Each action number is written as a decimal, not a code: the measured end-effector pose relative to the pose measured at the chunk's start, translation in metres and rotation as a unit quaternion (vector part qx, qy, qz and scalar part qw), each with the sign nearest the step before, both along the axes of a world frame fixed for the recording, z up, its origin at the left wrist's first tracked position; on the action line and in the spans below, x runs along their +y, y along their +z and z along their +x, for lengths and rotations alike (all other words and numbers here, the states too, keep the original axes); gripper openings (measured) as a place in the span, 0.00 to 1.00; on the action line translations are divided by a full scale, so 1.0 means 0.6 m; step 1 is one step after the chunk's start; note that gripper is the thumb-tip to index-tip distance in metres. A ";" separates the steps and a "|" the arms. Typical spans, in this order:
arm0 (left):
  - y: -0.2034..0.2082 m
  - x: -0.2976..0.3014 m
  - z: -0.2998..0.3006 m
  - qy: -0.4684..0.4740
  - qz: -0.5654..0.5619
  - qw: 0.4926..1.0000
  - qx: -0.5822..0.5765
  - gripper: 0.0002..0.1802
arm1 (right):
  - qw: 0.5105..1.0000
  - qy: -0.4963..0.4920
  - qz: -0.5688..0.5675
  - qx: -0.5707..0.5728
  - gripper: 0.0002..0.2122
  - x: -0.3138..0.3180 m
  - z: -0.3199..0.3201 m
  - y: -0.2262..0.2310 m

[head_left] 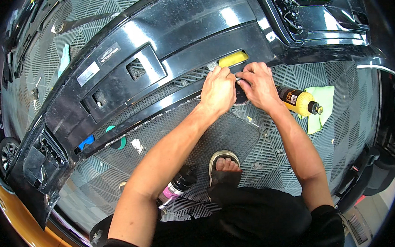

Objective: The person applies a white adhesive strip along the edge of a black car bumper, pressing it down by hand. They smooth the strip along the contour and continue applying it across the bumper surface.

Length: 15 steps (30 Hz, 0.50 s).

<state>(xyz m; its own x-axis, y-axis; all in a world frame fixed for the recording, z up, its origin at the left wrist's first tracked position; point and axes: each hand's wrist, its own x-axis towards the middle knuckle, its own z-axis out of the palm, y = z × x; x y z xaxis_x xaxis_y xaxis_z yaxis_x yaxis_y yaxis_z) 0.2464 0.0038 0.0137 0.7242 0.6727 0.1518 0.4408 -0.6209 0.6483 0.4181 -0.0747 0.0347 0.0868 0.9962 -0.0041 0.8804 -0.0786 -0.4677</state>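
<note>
My left hand point(219, 89) and my right hand point(257, 83) are close together, fingers curled and thumbs almost meeting. Between them they pinch a small black piece, mostly hidden by the fingers. Just below the fingertips a dark, round-edged thing point(241, 96) shows; I cannot make out what it is. Both hands are at the near edge of a large glossy black car bumper point(191, 19). Beyond my fingers, a yellow item point(233, 59) shows against the bumper. A yellow bottle with a black cap point(299, 101) lies beside my right wrist, against a light green cloth point(322, 107).
A dark bottle with a pink label point(173, 188) is by my left forearm. A green round pad point(118, 139) and a blue piece point(86, 142) are near the bumper's left end. Grey grid flooring point(277, 164) lies below. An orange car point(24, 220) stands at left, a black seat point(377, 173) at right.
</note>
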 end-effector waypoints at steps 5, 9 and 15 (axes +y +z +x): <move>0.000 0.004 0.002 0.005 -0.054 0.998 -0.022 0.04 | 1.000 0.003 0.008 0.011 0.11 -0.003 0.002 -0.006; 0.001 0.003 0.003 0.011 -0.058 0.998 -0.012 0.04 | 1.000 0.004 0.010 0.015 0.11 -0.002 0.003 -0.005; 0.014 0.018 -0.004 0.021 -0.135 0.990 0.032 0.06 | 1.000 -0.001 0.002 0.022 0.11 -0.002 0.003 -0.008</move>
<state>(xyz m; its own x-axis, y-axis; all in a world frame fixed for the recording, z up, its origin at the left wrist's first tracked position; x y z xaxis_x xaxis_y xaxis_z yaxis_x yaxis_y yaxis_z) 0.2437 0.0144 0.0222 0.6966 0.7127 -0.0826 0.5083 -0.4090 0.7578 0.4198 -0.0760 0.0300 0.0883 0.9961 -0.0031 0.8593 -0.0778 -0.5055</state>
